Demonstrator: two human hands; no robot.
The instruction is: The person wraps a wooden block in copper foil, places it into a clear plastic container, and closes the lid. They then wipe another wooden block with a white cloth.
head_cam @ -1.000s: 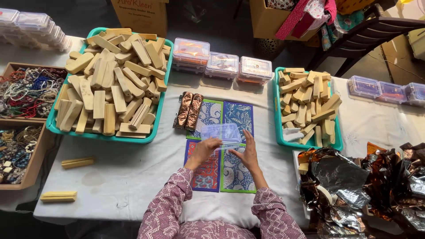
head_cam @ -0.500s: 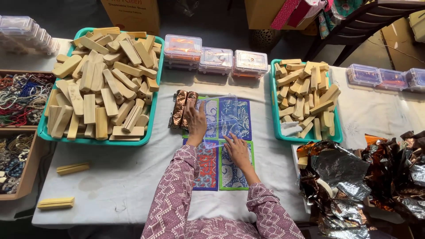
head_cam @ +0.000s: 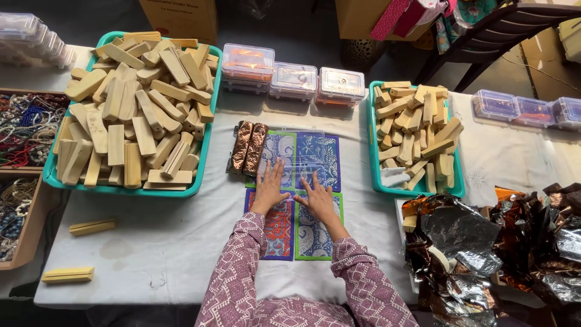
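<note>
Left hand [head_cam: 270, 189] has come back off the two foil-wrapped bars [head_cam: 248, 148]; both hands, right hand [head_cam: 318, 200] too, are lying open-palmed on four patterned cards [head_cam: 305, 181], bars' long axes pointing away.

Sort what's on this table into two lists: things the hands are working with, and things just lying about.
In hand:
left hand
right hand
patterned cards
copper-wrapped blocks

Lying about:
large tray of wooden blocks
small tray of wooden blocks
clear plastic boxes
crumpled foil
bead trays
</note>
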